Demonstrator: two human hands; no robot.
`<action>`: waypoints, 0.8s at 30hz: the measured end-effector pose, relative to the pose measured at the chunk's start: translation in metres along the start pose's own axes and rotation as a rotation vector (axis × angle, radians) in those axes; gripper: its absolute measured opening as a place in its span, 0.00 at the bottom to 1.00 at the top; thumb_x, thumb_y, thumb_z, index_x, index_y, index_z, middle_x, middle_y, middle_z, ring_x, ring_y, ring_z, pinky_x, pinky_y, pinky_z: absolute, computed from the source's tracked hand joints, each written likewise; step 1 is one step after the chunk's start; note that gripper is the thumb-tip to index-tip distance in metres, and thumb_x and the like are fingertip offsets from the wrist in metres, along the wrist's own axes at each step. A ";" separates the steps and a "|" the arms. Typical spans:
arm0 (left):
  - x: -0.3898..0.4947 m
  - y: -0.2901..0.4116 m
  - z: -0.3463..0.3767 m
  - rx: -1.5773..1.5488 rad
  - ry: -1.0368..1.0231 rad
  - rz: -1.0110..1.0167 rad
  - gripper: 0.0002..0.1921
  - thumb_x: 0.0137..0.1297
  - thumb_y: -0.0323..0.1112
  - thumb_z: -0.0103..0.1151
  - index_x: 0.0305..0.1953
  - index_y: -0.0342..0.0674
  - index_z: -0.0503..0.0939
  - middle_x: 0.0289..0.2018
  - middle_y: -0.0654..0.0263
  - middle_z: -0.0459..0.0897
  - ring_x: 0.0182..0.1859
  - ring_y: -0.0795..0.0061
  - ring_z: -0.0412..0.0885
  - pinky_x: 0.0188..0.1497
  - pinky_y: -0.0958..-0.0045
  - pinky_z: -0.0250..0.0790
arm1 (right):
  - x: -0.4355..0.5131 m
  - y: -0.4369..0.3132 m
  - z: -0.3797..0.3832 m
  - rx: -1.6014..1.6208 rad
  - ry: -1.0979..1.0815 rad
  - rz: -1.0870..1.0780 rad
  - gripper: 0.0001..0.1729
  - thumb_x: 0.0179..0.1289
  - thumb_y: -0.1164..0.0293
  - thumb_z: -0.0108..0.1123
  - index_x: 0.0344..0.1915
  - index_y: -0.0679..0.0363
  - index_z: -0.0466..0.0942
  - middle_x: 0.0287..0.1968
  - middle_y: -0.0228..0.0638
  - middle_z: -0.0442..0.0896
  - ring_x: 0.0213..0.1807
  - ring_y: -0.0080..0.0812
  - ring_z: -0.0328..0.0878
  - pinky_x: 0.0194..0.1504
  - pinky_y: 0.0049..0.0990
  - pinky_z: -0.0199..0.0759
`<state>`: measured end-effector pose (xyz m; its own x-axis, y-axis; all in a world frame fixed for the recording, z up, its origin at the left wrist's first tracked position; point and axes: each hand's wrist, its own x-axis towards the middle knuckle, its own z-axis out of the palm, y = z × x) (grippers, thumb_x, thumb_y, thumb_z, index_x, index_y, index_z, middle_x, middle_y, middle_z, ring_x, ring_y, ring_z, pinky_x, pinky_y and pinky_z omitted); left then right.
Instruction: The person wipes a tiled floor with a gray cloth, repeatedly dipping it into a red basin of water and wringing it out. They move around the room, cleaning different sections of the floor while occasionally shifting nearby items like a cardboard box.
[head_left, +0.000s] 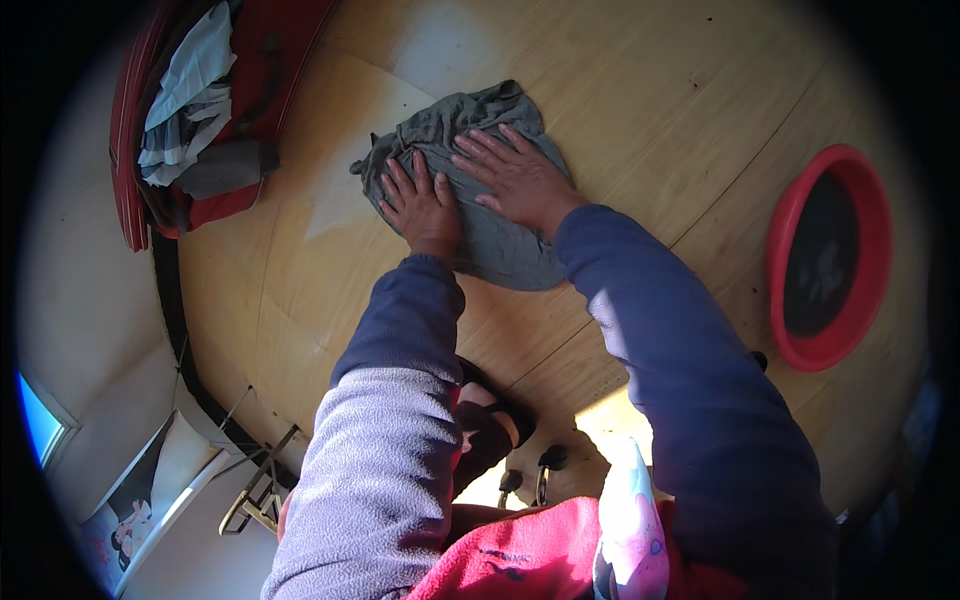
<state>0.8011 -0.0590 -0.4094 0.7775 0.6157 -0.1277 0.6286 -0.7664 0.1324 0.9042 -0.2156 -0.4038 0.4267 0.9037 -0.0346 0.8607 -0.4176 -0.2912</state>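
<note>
A damp-looking grey cloth lies spread on the wood-patterned floor, its far edge wrinkled and bunched. My left hand rests palm down on the cloth's left part, fingers apart. Palm down too, my right hand presses on the cloth's right part, a little farther from me, with its fingers spread. Neither hand grasps the fabric. Off to the right stands a red plastic basin holding dark water with some pale reflection or foam on it.
A red suitcase with clothes in it stands at the upper left by the wall. A metal-framed stand is at the lower left. My foot in a dark sandal and small chair-like legs show below.
</note>
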 end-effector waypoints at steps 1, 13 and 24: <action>0.020 0.014 0.006 -0.014 -0.007 0.041 0.29 0.74 0.55 0.36 0.74 0.61 0.55 0.77 0.60 0.42 0.78 0.54 0.37 0.74 0.44 0.27 | 0.002 0.018 -0.001 0.001 0.013 0.066 0.36 0.72 0.46 0.42 0.76 0.44 0.51 0.79 0.26 0.45 0.80 0.28 0.37 0.78 0.41 0.24; 0.040 0.185 0.042 -0.193 -0.013 0.598 0.29 0.72 0.53 0.40 0.72 0.56 0.61 0.75 0.66 0.51 0.77 0.58 0.43 0.77 0.49 0.29 | -0.074 0.132 -0.025 -0.139 0.136 0.637 0.38 0.71 0.48 0.46 0.75 0.46 0.52 0.78 0.33 0.48 0.79 0.36 0.42 0.76 0.45 0.32; -0.173 0.153 0.036 -0.293 -0.434 0.935 0.32 0.70 0.52 0.47 0.72 0.49 0.60 0.76 0.67 0.50 0.77 0.66 0.45 0.77 0.55 0.34 | -0.287 -0.016 -0.007 0.072 -0.155 0.683 0.38 0.66 0.59 0.54 0.68 0.73 0.58 0.77 0.55 0.44 0.79 0.53 0.36 0.75 0.51 0.28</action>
<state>0.7622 -0.2893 -0.4023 0.9166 -0.3550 -0.1837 -0.1895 -0.7906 0.5823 0.7695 -0.4690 -0.3825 0.8162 0.4464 -0.3668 0.3913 -0.8942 -0.2176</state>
